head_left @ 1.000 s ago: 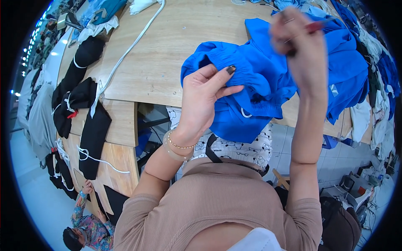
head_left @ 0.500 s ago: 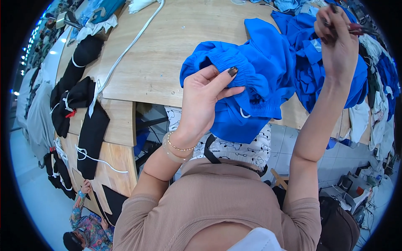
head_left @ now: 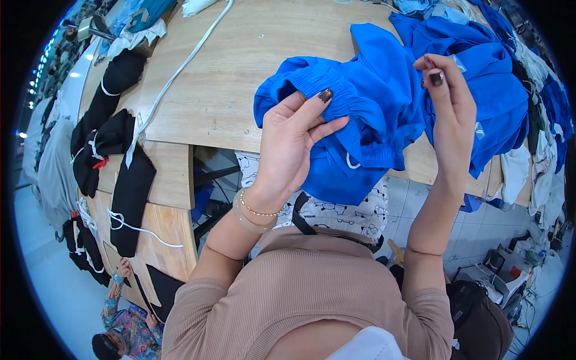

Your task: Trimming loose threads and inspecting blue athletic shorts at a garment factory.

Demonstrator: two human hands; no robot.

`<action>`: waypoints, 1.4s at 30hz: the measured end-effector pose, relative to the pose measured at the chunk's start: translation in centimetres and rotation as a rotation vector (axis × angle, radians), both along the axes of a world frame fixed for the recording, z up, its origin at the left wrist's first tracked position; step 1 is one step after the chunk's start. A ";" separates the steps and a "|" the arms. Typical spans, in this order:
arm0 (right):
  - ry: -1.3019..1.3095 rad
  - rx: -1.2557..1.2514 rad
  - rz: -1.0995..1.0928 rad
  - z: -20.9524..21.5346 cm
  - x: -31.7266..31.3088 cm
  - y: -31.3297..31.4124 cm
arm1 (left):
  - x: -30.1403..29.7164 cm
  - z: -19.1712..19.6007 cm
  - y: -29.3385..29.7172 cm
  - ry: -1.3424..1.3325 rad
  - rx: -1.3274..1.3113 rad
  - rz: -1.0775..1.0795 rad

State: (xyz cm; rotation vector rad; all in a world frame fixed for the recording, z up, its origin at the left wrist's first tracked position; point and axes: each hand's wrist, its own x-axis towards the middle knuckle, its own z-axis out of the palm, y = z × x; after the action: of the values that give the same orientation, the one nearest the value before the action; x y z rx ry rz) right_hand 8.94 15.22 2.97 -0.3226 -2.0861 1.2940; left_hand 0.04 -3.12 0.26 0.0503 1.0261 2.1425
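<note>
Fingers of the left hand point(head_left: 284, 135) pinched a blue garment point(head_left: 387, 75), overhanging the desk point(head_left: 228, 84), by its already gathered band; any work left did not show. To their right, the right hand point(head_left: 451, 99) hung curled, its hold unclear, before more blue cloth point(head_left: 495, 84).

Our left arm point(head_left: 231, 240) bends at the elbow and slants up and inward, its wrist point(head_left: 259, 193) nearly in line with the left hand point(head_left: 287, 135), which is closed in a grip, digits pointing right. Our right arm point(head_left: 439, 198) rises more steeply and reaches slightly further forward. The right hand point(head_left: 453, 108) is raised, with fingers curled toward our left; we cannot tell whether their tips meet.
</note>
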 end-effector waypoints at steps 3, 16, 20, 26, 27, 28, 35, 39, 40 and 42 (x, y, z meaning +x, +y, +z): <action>-0.047 0.093 -0.121 0.5 1.7 -0.9 | 0.0 0.0 0.2 -0.005 0.016 0.010; -0.290 -0.142 0.060 -0.2 0.2 -0.8 | -0.1 -1.0 -0.1 0.072 -0.012 0.016; -0.315 -0.442 0.367 -4.5 -2.1 -0.9 | -0.3 -1.0 -0.5 0.156 -0.107 0.040; -0.195 -0.329 0.290 -0.9 -3.0 0.3 | -0.3 -2.0 -1.0 0.452 -0.338 0.177; -0.158 -0.290 0.321 -0.4 -3.5 0.1 | 0.0 -1.8 -1.0 0.451 -0.337 0.178; -0.125 -0.255 0.317 0.0 -3.9 -0.3 | 0.4 -1.4 -0.8 0.547 -0.348 0.221; -0.259 -0.205 0.563 1.8 -6.4 -4.6 | 0.3 -1.1 -0.7 0.756 -0.426 0.087; 0.100 -0.169 0.279 0.4 -5.9 -4.0 | 0.2 -0.8 -0.9 0.621 -0.358 0.149; 0.089 -0.158 0.181 0.8 -4.8 -3.7 | 0.1 -0.9 -0.9 0.585 -0.327 0.175; -0.225 0.013 0.189 1.9 -2.4 -3.6 | 0.0 -1.0 -1.2 0.592 -0.340 0.169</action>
State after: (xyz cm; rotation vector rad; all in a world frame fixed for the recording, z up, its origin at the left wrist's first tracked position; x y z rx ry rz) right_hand 6.57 11.65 4.85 -0.2824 -2.3604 1.4081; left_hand 0.04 -4.29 -0.71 0.4707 1.7781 2.1155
